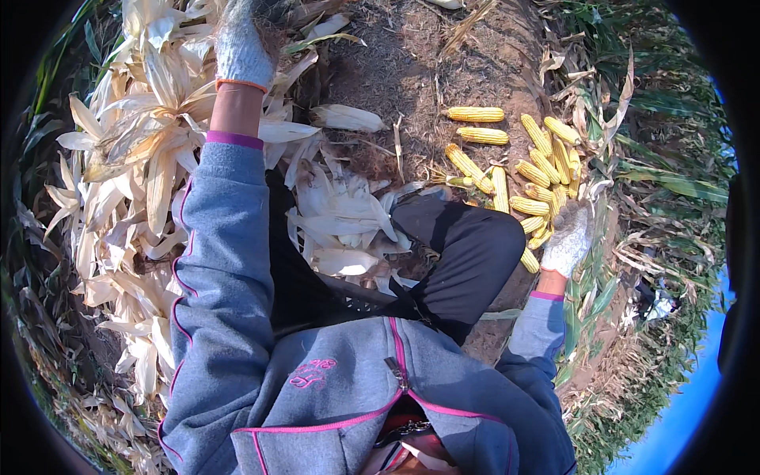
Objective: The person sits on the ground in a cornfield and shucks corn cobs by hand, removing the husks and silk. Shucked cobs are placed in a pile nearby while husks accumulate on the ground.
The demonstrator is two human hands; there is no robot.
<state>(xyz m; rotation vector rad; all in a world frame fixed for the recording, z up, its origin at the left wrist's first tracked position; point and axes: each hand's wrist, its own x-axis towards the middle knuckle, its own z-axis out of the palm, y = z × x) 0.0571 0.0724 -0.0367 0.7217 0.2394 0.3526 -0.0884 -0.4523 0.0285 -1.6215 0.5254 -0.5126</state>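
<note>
In the head view, the person sat on bare soil in a grey jacket [222,229], legs folded in dark trousers [467,249]. The work looked like husking corn, apparently between one ear and the next, though no ear could be made out in either grasp.

The left hand [245,47], in a pale knitted glove, reached far forward over a heap of dry husks [162,95]. Its fingers ran into shadow at the upper edge, so whether they were spread or pinching something could not be told. The right hand [570,237], gloved likewise, was low beside the near end of the bare yellow cobs [544,165]; its fingers blended into the soiled glove, and their closure could not be told either.

The next move seemed to call for a firm grip on an unhusked ear, with both hands brought together to strip it.

The cobs lay in a loose cluster ahead of the right hand, well apart from the left. More loose husks [340,210] were scattered between the legs.
</note>
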